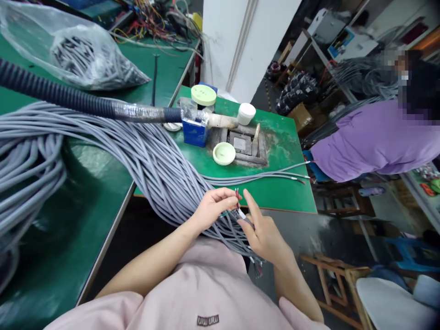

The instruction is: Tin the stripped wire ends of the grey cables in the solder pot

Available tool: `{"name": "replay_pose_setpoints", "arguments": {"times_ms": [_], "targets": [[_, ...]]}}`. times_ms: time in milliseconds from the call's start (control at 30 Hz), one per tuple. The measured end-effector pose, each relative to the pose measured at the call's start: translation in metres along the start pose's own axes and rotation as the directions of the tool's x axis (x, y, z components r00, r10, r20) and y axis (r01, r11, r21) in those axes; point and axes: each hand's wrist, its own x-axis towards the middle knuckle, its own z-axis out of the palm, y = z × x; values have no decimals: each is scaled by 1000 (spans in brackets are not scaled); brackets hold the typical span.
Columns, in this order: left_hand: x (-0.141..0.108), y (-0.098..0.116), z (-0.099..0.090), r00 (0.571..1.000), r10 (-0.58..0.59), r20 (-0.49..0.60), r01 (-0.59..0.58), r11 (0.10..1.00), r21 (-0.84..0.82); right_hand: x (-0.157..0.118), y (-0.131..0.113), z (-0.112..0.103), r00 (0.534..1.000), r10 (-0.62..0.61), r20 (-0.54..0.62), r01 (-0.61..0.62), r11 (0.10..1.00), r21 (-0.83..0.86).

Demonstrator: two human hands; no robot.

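Note:
My left hand (216, 207) is closed, thumb and forefinger pinching the thin dark red wires (238, 196) at a cable's stripped end. A white sleeve (242, 214) sits just below those wires on the grey cable (249, 222). My right hand (266, 233) grips this cable between thumb and fingers, its forefinger stretched upward. Under both hands runs a thick bundle of grey cables (161, 160), its stripped ends hanging near my lap. A few separate cables (261, 175) lie across the green table (282, 192), their ends at its right edge.
A solder pot (239, 144) is set into the table, with a pale dish (224, 153), a white tub (246, 113) and a lidded jar (203, 95) around it. A ribbed hose (85, 101) crosses from the left. A person in purple (374, 140) sits at right.

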Motion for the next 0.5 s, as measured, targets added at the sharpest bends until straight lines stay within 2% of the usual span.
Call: {"name": "replay_pose_setpoints", "arguments": {"times_ms": [267,500], "targets": [[-3,-1,6,994,-94,-47,91,994,-68,-5,5,4,1000,-1,-21,2,1000,29],[-3,-3,11,990,-114,-81,107,991,-81,-10,13,9,994,0,-114,7,998,63]]}}
